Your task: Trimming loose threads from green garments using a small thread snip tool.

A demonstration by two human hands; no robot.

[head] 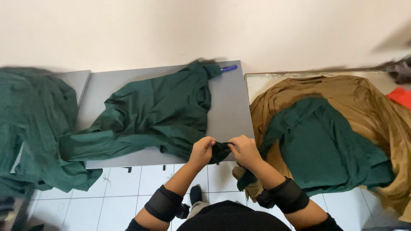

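A dark green long-sleeved shirt (158,113) lies crumpled on a grey table (227,107). My left hand (201,149) and my right hand (244,149) meet at the table's near edge. Both pinch the same dark cuff or hem (220,150) of that shirt between their fingers. Black bands wrap both of my forearms.
A heap of green garments (30,128) hangs off the left side. To the right, a tan cloth (368,111) holds another green garment (325,149). A blue pen (229,68) lies at the table's far edge. White floor tiles (124,192) show below, and a pale wall stands behind.
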